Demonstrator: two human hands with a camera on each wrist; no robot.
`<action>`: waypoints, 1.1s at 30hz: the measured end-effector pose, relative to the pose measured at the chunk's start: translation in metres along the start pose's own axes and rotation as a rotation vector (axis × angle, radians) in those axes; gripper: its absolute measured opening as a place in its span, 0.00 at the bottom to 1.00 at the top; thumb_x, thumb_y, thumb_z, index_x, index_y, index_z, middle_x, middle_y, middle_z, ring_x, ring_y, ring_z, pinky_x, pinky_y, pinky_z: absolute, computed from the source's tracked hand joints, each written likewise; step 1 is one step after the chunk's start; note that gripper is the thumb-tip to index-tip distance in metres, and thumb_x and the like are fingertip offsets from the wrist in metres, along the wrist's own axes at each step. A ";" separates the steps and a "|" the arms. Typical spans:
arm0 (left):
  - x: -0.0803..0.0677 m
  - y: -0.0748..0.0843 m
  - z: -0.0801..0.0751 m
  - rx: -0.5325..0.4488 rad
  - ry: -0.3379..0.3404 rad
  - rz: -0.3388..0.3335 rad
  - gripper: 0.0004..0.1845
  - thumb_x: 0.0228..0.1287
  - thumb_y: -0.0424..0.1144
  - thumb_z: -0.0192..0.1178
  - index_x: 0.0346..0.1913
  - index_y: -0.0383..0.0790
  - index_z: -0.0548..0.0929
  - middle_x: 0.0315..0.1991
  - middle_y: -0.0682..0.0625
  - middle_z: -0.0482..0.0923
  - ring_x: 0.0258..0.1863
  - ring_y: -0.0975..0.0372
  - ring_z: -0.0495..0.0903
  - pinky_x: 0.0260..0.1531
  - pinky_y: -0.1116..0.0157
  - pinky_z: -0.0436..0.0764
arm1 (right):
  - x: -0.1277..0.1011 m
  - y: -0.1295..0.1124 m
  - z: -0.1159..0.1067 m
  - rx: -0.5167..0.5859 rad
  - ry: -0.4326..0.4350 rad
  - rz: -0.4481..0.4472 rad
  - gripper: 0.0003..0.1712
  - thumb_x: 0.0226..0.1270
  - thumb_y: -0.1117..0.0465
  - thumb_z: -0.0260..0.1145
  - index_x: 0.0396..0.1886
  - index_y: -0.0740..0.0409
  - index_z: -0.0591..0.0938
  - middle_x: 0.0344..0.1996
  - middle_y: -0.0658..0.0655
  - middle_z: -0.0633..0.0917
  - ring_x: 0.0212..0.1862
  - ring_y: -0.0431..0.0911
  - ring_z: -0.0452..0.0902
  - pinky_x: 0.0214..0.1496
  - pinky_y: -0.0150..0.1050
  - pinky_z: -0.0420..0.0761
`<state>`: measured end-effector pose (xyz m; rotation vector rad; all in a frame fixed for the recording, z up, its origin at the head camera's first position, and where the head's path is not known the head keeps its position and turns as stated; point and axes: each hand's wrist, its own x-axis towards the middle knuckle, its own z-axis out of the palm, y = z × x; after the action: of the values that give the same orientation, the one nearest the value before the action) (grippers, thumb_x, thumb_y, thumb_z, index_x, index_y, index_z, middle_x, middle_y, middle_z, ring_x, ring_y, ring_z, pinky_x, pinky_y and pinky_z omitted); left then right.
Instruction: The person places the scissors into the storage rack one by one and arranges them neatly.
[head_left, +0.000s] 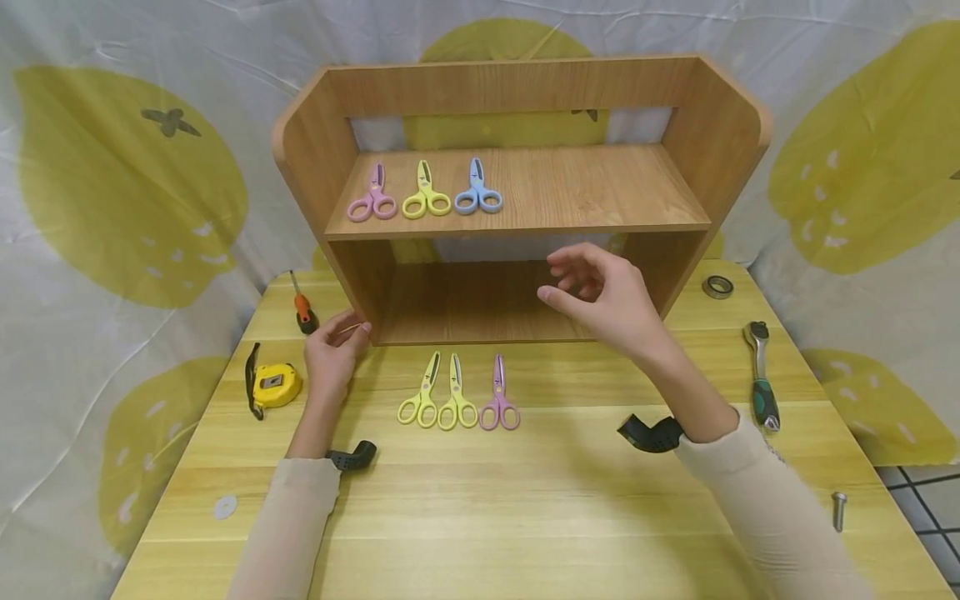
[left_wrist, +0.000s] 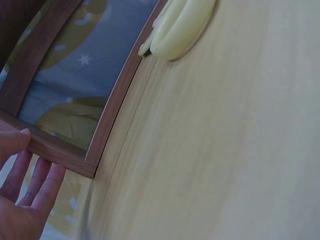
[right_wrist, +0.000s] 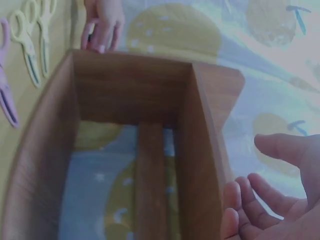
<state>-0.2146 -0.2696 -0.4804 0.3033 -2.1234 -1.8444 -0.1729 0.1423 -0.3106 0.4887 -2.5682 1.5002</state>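
A two-tier wooden shelf (head_left: 517, 227) stands on the table. At its lower left side panel (left_wrist: 65, 156) is my left hand (head_left: 330, 354), thumb on one face and fingertips on the other. My right hand (head_left: 611, 300) hovers before the lower compartment, fingers loosely bent and holding nothing. Along the upper board lie pink scissors (head_left: 372, 196), yellow scissors (head_left: 426, 193) and blue scissors (head_left: 477, 188). On the table before the shelf are two yellow pairs of scissors, a left one (head_left: 424, 396) and a right one (head_left: 456, 398), beside another pink pair of scissors (head_left: 499, 398).
Left on the table are a screwdriver (head_left: 303, 310), a yellow tape measure (head_left: 276, 385) and a flat washer (head_left: 225, 507). To the right lie a black ring (head_left: 717, 287), a ratchet wrench (head_left: 761, 375) and a bolt (head_left: 838, 511). A lemon-print cloth (head_left: 135, 192) hangs behind.
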 end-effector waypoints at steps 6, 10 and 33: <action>0.001 0.000 0.000 0.003 0.002 0.000 0.21 0.63 0.37 0.74 0.59 0.42 0.87 0.51 0.49 0.88 0.45 0.69 0.87 0.41 0.76 0.87 | -0.029 0.025 0.018 0.012 -0.052 0.014 0.25 0.64 0.51 0.78 0.58 0.49 0.82 0.50 0.48 0.87 0.48 0.44 0.82 0.52 0.39 0.82; 0.000 0.004 0.001 -0.007 0.002 -0.013 0.21 0.64 0.34 0.72 0.60 0.40 0.86 0.51 0.49 0.88 0.44 0.70 0.87 0.41 0.76 0.87 | -0.044 0.046 0.038 0.023 -0.104 0.043 0.27 0.63 0.52 0.78 0.60 0.50 0.81 0.53 0.50 0.86 0.52 0.50 0.82 0.56 0.50 0.80; 0.001 -0.002 0.000 0.012 0.000 0.002 0.22 0.64 0.36 0.72 0.61 0.41 0.85 0.54 0.47 0.87 0.45 0.69 0.87 0.41 0.76 0.87 | -0.079 0.105 0.109 0.084 -0.224 0.245 0.36 0.56 0.57 0.83 0.64 0.57 0.80 0.56 0.58 0.84 0.53 0.52 0.80 0.48 0.40 0.81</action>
<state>-0.2152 -0.2703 -0.4819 0.3036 -2.1344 -1.8316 -0.1282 0.1127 -0.4724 0.3828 -2.8334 1.7273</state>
